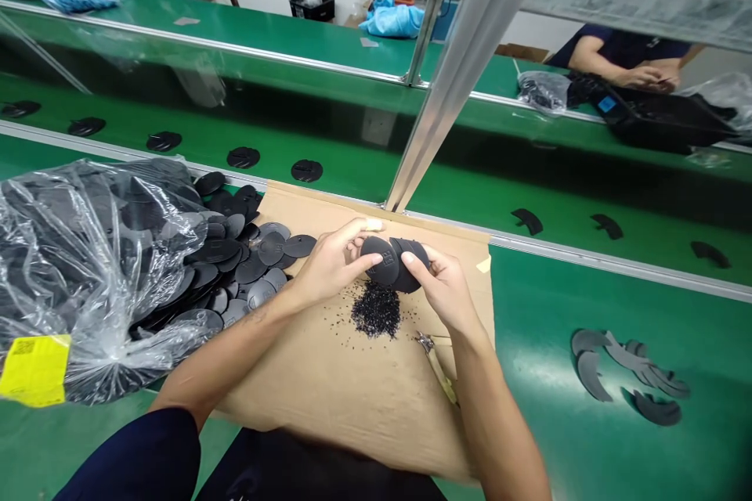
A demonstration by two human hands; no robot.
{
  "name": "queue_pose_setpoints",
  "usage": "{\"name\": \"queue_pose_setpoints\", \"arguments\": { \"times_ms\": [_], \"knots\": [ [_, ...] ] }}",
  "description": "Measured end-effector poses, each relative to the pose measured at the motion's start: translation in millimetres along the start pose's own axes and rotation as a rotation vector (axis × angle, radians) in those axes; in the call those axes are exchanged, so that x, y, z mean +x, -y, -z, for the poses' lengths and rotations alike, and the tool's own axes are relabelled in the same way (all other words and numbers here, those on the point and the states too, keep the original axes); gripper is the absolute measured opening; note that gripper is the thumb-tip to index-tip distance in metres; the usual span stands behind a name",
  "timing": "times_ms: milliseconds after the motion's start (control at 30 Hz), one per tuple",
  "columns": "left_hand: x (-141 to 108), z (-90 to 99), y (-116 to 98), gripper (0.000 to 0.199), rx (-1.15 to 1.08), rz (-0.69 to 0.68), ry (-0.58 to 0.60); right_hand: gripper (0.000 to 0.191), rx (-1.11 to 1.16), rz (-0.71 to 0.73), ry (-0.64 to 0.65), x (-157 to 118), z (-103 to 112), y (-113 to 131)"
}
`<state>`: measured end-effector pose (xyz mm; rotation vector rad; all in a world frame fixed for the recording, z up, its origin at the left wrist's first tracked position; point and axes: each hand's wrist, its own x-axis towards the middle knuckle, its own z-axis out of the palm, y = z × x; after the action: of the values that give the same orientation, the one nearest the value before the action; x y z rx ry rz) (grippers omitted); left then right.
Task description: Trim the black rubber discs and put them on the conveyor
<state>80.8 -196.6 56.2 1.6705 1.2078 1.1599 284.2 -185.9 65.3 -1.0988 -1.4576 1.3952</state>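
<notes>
My left hand pinches a black oval plastic disc with a small raised mark on its face. Fingers and thumb of my right hand close on a second dark plastic piece, which overlaps or touches the disc's right side; whether the two are joined I cannot tell. Below them a heap of small black plastic bits lies on a brown cardboard sheet. A pair of nippers with pale yellow handles rests beside my right forearm, partly hidden by it.
A clear plastic bag spills a pile of black discs at the left. Curved black pieces lie on the green table at right. Beyond a metal post, spaced parts sit on a green strip. Another person's hands work across.
</notes>
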Motion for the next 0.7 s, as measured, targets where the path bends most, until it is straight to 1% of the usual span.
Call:
{"name": "queue_pose_setpoints", "arguments": {
  "times_ms": [33, 100, 167, 267, 367, 433, 500, 700],
  "knots": [
    [0, -0.2, -1, 0.034, 0.039, -0.039, -0.005, 0.040, -0.004, 0.000, 0.000, 0, 0, 0],
    [0, -0.8, -2, 0.029, 0.121, -0.160, 0.009, 0.040, -0.016, -0.008, -0.001, -1, -1, 0],
    [-1, -1.7, -3, 0.030, 0.199, -0.269, 0.048, 0.040, -0.022, -0.023, 0.010, -1, -2, 1],
    [-1, -4.1, -3, 0.033, 0.265, -0.342, 0.071, 0.038, -0.018, -0.031, 0.032, -3, -5, 3],
    [-2, -7.6, -3, 0.032, 0.258, -0.346, -0.004, 0.034, -0.040, -0.009, 0.004, -5, -7, 6],
    [-3, -10.0, -4, 0.030, 0.250, -0.314, -0.077, 0.033, -0.063, 0.012, -0.028, -6, -8, 8],
    [-4, -11.9, -5, 0.028, 0.257, -0.280, -0.117, 0.033, -0.077, 0.029, -0.051, -8, -8, 10],
    [-5, -10.8, -10, 0.031, 0.277, -0.218, -0.088, 0.031, -0.097, 0.071, -0.076, -10, -11, 11]
  ]
}}
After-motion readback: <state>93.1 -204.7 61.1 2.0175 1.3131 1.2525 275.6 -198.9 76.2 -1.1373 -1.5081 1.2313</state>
